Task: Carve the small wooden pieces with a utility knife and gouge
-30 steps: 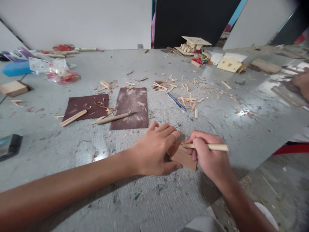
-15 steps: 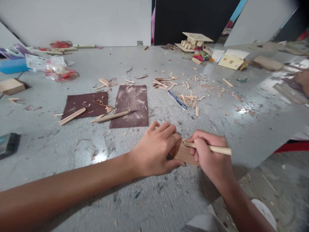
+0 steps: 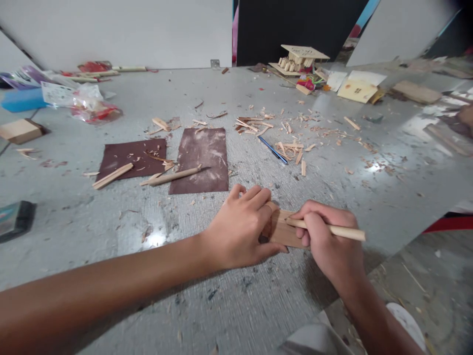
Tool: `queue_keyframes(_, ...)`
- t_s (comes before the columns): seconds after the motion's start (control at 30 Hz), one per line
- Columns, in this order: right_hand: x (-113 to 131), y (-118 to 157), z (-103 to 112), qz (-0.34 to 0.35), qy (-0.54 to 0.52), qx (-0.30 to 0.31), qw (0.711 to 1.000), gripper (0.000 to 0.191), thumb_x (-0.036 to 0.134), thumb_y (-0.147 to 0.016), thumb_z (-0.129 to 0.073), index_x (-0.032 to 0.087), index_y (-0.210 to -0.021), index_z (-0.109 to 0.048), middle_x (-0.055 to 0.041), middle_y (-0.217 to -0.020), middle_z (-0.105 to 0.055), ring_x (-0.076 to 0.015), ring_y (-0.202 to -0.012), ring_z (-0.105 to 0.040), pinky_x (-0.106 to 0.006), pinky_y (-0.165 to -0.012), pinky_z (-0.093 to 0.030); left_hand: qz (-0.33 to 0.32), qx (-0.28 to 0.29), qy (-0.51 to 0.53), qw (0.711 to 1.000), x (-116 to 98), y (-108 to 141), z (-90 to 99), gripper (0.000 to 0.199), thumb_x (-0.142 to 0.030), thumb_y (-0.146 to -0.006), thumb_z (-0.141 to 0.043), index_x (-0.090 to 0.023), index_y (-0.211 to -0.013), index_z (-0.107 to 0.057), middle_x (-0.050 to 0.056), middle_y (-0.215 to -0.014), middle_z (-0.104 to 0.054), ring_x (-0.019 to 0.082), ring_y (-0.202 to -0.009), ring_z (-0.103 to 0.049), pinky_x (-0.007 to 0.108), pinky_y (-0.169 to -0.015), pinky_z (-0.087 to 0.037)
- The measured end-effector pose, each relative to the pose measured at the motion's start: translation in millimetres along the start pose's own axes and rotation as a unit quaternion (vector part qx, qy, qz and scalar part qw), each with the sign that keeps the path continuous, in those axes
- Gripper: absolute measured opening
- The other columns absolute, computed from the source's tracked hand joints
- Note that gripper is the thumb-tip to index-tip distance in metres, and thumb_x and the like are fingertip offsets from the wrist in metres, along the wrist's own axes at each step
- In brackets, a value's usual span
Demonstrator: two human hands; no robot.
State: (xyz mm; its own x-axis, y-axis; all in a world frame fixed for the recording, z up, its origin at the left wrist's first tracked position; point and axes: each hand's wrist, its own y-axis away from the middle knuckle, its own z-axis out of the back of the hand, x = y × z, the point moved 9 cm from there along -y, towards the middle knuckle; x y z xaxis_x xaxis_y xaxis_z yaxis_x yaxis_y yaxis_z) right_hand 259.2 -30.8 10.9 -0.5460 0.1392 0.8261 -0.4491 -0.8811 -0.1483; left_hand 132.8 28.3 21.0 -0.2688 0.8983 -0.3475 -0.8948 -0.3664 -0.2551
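Observation:
My left hand (image 3: 242, 227) is closed around the left part of a small flat wooden block (image 3: 288, 235), pressing it down on the table. Its thumb lies along the near edge and its curled fingers cover the far corner. In my right hand (image 3: 328, 231) is a slim wooden-handled carving tool (image 3: 345, 232), gripped like a pen. The narrow end rests on or just above the block's top face; its exact tip is too small to make out. My right fingertips hide the block's right end.
Beyond my hands lie two brown sandpaper sheets (image 3: 201, 153) (image 3: 142, 150), with a wooden stick (image 3: 114, 176) and another wooden-handled tool (image 3: 175, 176) across them. A blue pen (image 3: 272, 150) sits among wood shavings (image 3: 291, 147). A small wooden model (image 3: 301, 59) stands at the back.
My right hand and the carving tool have shifted slightly right along the block, baring more of its top face. My left hand keeps its hold. The whole view has moved a little.

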Motion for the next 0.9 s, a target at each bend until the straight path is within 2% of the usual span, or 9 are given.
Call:
queue_keyframes(0.43,-1.8,-3.1,2.1,-0.030,-0.032,-0.007,0.999,0.027,0.017,-0.077,-0.049,0.021,-0.053,-0.060,0.0015,-0.049,-0.056,-0.0134,-0.043,-0.051,-0.026,-0.043,-0.038,0.026,0.006,0.022,0.999,2.3,-1.1,0.4,0.061,-0.062,-0.075,-0.081,-0.015,-0.113,-0.067,0.009,-0.106,-0.064,0.029,-0.098,-0.059,0.044,-0.084,-0.038)
queue_keyframes(0.9,-3.4,1.8,4.2,-0.026,-0.014,-0.014,0.999,0.027,0.015,-0.077,-0.046,0.021,-0.054,-0.059,0.0024,-0.051,-0.055,-0.0130,-0.047,-0.050,-0.027,-0.047,-0.037,0.029,-0.001,0.017,0.999,2.2,0.0,1.2,0.060,-0.060,-0.073,-0.083,-0.014,-0.109,-0.068,0.009,-0.105,-0.063,0.030,-0.098,-0.059,0.046,-0.084,-0.038)
